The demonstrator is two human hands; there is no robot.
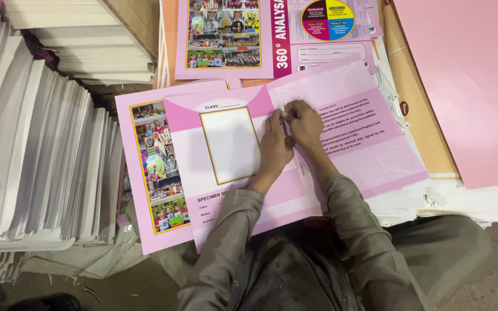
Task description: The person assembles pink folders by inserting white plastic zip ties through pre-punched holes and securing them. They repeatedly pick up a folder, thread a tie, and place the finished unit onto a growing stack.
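A pink printed card sheet [295, 144] is lying open in front of the person, resting over another pink cover with a column of colourful photos [157, 167]; it is showing a white framed rectangle [230, 144] on its left half and lines of text on its right. Both hands are meeting at the sheet's centre fold. The left hand [275, 147] is pressing flat, fingers together, while the right hand [306, 122] is curling over, its fingers pinching something small at the fold. Stacks of white paper [36, 155] are standing well to the left.
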